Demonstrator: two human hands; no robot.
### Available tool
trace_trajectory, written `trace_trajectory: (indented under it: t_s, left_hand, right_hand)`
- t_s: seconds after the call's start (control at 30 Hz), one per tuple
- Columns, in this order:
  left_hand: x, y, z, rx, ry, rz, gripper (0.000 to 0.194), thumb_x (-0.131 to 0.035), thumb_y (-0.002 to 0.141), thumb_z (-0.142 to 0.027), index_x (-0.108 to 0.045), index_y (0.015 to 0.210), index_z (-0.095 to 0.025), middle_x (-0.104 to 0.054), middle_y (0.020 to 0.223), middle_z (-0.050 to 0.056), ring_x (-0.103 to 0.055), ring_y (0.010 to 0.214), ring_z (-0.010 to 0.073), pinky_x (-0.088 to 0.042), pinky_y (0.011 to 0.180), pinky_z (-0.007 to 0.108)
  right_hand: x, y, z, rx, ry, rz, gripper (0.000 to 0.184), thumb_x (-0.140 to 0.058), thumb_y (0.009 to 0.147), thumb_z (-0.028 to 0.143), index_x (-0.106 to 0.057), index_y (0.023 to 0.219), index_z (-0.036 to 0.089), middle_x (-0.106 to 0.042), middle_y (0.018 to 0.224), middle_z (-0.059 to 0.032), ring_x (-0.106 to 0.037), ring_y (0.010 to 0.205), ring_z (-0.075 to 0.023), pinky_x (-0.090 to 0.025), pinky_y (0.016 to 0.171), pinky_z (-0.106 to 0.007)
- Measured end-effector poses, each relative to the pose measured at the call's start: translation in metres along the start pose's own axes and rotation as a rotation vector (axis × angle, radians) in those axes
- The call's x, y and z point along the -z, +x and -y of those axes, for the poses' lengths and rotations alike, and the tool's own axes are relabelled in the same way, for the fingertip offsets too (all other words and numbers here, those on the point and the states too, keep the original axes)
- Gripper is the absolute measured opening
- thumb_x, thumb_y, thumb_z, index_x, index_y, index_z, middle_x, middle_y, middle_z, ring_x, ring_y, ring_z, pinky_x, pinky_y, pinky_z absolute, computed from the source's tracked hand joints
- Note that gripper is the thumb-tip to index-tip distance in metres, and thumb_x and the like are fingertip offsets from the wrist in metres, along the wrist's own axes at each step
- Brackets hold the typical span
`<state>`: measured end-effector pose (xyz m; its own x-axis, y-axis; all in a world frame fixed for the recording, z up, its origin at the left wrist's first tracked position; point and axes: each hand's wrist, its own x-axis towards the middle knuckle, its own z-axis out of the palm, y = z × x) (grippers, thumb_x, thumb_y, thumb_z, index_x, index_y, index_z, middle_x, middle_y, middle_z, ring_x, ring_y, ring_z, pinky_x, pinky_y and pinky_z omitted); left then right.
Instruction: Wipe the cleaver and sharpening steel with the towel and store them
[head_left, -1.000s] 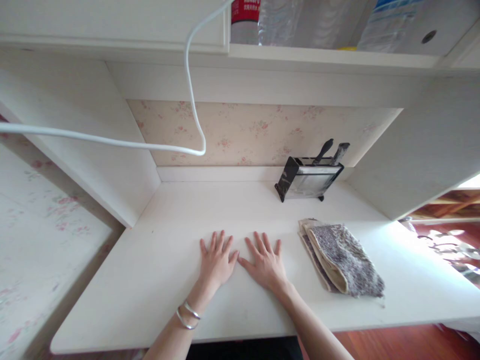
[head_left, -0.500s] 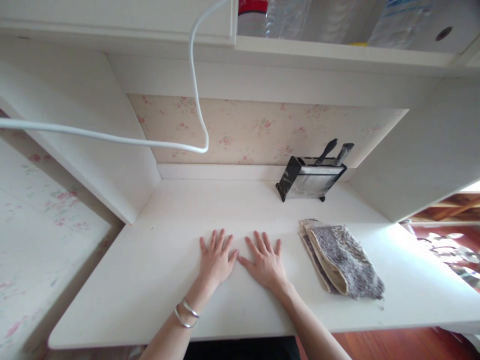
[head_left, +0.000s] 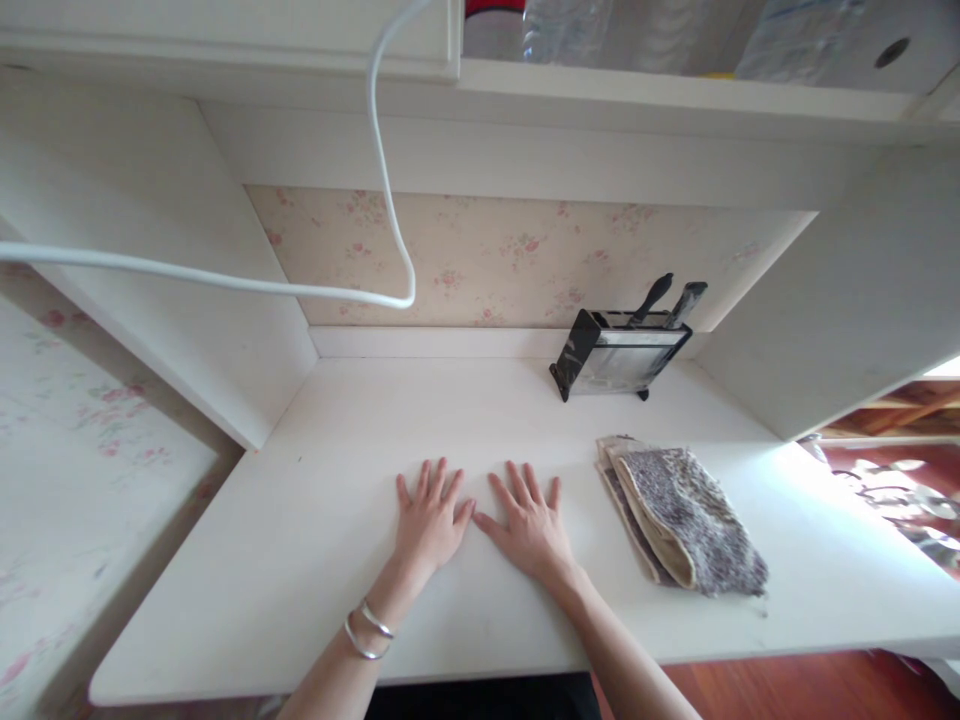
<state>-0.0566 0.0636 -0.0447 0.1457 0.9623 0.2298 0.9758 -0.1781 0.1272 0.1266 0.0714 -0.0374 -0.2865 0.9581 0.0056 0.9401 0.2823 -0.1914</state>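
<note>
Take the clock as centred between your hands, with twelve toward the back wall. Your left hand [head_left: 429,525] lies palm down, just toward nine, and your right hand [head_left: 532,530] mirrors it toward three. Both rest flat on the white tabletop [head_left: 300,560] with fingers spread, and neither grips anything. The thumbs point inward and their tips come very close; you cannot tell whether they touch. Silver bands [head_left: 366,652] circle your left wrist, at about seven to eight o'clock.

At three o'clock, near your right hand but apart from it, lies a folded grey-brown cloth [head_left: 690,520] with a pale backing, its layers showing along the edge facing you. Between one and two o'clock, farther back, a black-framed knife holder [head_left: 622,370] stands near the wall with two dark handles [head_left: 655,293] sticking up. Flowered wallpaper [head_left: 465,260] covers the wall at twelve. Toward eleven, a white cable [head_left: 300,290] bends across your view, above the tabletop. High at one o'clock, a shelf [head_left: 675,90] bears clear plastic items [head_left: 562,32], cut off by the top edge. Reddish floor [head_left: 787,685] shows at four.
</note>
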Motion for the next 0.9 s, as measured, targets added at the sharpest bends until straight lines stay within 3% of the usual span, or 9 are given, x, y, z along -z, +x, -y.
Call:
trace_trajectory:
  t_s: [0.9]
  left_hand:
    - [0.0018,0.0008,-0.0001,0.006,-0.011,0.008,0.05,-0.034,0.093,-0.051,-0.047,0.137,-0.03,-0.038,0.15,0.008,-0.028,0.138,0.035,-0.013,0.108,0.067]
  right_hand:
    - [0.0038,0.0005,0.0016,-0.008,-0.007,0.026,0.073,-0.03,0.085,0.074,-0.033,0.145,0.033,-0.019,0.156,-0.0068,-0.01,0.143,-0.034,0.003,0.109,-0.063]
